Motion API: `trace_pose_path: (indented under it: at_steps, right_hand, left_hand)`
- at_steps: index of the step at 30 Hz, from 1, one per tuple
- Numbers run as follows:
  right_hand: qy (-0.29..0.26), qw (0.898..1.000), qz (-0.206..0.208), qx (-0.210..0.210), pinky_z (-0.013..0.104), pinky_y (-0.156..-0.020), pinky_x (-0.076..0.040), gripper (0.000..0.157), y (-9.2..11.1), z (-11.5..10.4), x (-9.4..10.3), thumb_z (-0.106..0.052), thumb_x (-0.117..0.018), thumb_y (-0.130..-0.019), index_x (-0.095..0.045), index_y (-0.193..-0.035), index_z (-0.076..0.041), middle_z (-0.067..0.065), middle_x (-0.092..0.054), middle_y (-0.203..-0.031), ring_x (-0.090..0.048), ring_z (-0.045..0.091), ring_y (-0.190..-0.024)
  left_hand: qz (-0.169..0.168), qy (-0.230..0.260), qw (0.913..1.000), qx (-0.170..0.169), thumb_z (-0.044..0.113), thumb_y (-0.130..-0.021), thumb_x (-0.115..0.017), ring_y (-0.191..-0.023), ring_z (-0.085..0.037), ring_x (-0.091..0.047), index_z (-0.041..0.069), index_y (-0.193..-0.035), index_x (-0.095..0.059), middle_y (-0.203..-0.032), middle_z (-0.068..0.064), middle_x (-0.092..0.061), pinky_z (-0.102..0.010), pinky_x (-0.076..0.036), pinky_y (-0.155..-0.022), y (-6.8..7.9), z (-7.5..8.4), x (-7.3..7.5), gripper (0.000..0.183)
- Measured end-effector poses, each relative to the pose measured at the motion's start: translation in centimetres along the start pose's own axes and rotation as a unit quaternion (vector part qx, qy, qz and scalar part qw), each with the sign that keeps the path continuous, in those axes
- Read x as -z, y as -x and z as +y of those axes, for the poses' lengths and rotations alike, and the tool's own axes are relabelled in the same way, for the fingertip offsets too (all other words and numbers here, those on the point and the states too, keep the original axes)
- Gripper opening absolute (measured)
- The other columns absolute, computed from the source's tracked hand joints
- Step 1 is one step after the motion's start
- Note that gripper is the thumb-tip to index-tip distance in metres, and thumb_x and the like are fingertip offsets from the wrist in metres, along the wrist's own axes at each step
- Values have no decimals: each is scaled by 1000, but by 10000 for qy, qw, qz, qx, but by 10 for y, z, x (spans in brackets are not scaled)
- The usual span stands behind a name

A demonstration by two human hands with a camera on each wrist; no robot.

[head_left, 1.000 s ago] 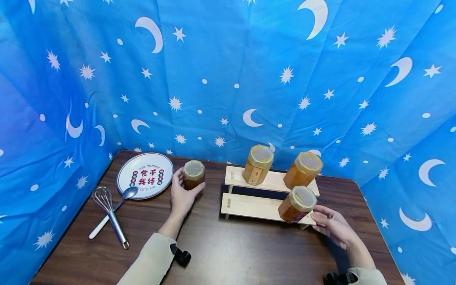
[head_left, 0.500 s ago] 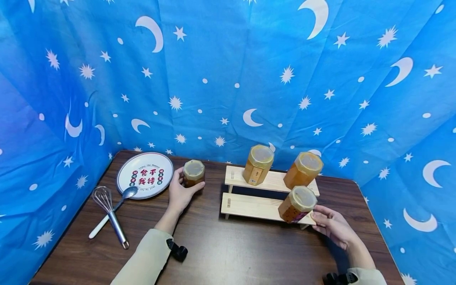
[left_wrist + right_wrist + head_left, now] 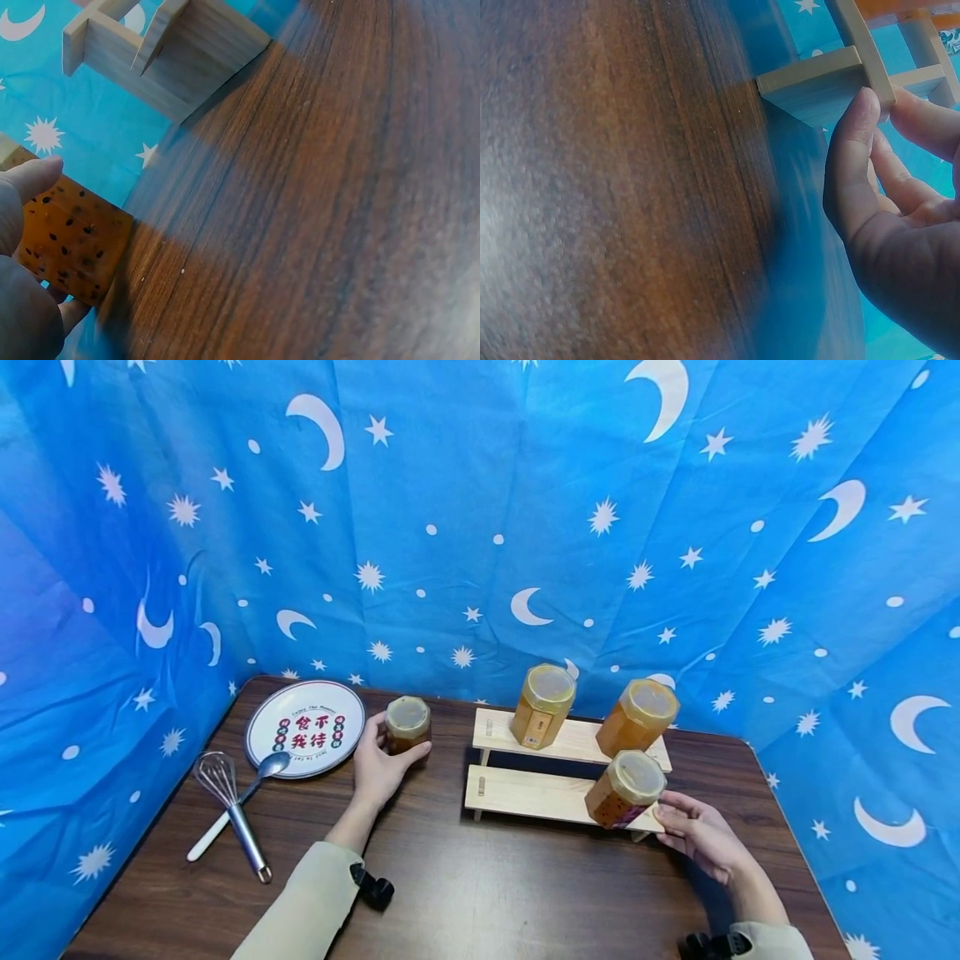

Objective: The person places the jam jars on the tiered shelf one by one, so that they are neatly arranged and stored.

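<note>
My left hand grips an eight-sided jar that stands upright on the table beside the plate. In the left wrist view, the jar's amber filling shows dark seeds, and the thumb lies near its lid. At the right, my right hand pinches the lower board's end on a two-tier wooden rack. The right wrist view has thumb and finger on either side of that board. A similar seeded jar stands on the lower tier, close to the right fingertips.
Two more amber jars, one at the left and one at the right, stand on the upper tier. A white plate lies back left; a spoon leans on its rim, crossed by a whisk. Starry blue cloth surrounds the table.
My left forearm has shifted slightly left while the hand stays around the jar. The right hand, the rack and its jars keep their places.
</note>
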State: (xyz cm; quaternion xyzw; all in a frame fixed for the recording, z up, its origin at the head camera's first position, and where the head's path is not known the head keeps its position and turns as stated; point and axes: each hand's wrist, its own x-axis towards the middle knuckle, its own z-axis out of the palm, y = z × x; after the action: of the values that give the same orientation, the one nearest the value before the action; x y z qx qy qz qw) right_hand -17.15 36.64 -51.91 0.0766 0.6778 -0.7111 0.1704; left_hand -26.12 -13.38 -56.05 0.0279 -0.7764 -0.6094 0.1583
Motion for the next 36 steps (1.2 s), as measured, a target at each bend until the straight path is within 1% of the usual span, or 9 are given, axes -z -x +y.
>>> trace_pose_path:
  at_steps: [5,8,13,17,22,27,32,36]
  right_hand:
    - [24,10000,43,-38,31,-82,-60,34,0,0,-1,-2,-57,-105,-46,-136,0,1,-65,-108,-66,10,-93]
    - [24,10000,23,-47,31,-83,-60,34,0,-1,0,-3,-57,-105,-46,-137,1,1,-65,-109,-66,10,-93]
    - [53,10000,-13,-66,31,-84,-60,37,-1,-2,0,-4,-58,-105,-45,-139,2,1,-66,-110,-67,10,-94]
    - [65,9999,-15,-79,31,-84,-60,39,-1,-3,0,-4,-58,-105,-43,-141,3,1,-66,-110,-67,10,-94]
    - [55,10000,-10,-82,31,-83,-60,37,-1,-2,1,-4,-58,-105,-44,-139,2,1,-66,-109,-67,10,-93]
    - [24,10000,-40,-64,30,-82,-60,34,-2,-1,2,-4,-57,-106,-46,-137,0,1,-66,-109,-67,10,-93]
    - [5,10000,-44,-67,30,-82,-60,33,-2,0,2,-4,-57,-106,-47,-137,-1,1,-66,-109,-67,10,-93]
    - [30,10000,-30,-78,30,-83,-60,36,-2,0,2,-5,-58,-106,-46,-139,1,1,-66,-109,-67,10,-94]
  left_hand:
    - [110,-94,9999,6,24,-76,-96,-128,-32,-58,11,-141,-53,-137,-10,-59,-51,-50,-105,3,2,1,79]
    - [154,-149,9998,-31,28,-75,-97,-126,-30,-59,14,-140,-54,-135,-7,-61,-49,-51,-104,5,5,1,79]
    - [153,-226,9994,-219,35,-73,-97,-126,-24,-60,17,-139,-56,-134,-3,-61,-46,-52,-103,12,17,1,79]
    - [124,-297,9986,-409,36,-71,-98,-120,-20,-61,18,-137,-58,-131,-1,-62,-44,-54,-99,19,29,2,79]
    - [-29,-332,9976,-607,39,-71,-98,-111,-17,-63,18,-135,-59,-124,0,-64,-41,-57,-93,28,48,1,78]
    - [-254,-139,9955,-899,37,-70,-99,-113,-17,-63,20,-135,-60,-125,0,-62,-39,-57,-94,40,67,-3,78]
    - [-520,48,9907,-1256,32,-68,-100,-115,-18,-63,23,-136,-61,-127,3,-61,-35,-58,-93,54,83,-14,78]
    - [-718,221,9862,-1476,30,-67,-101,-114,-16,-63,22,-136,-61,-127,3,-62,-33,-59,-90,63,89,-26,81]
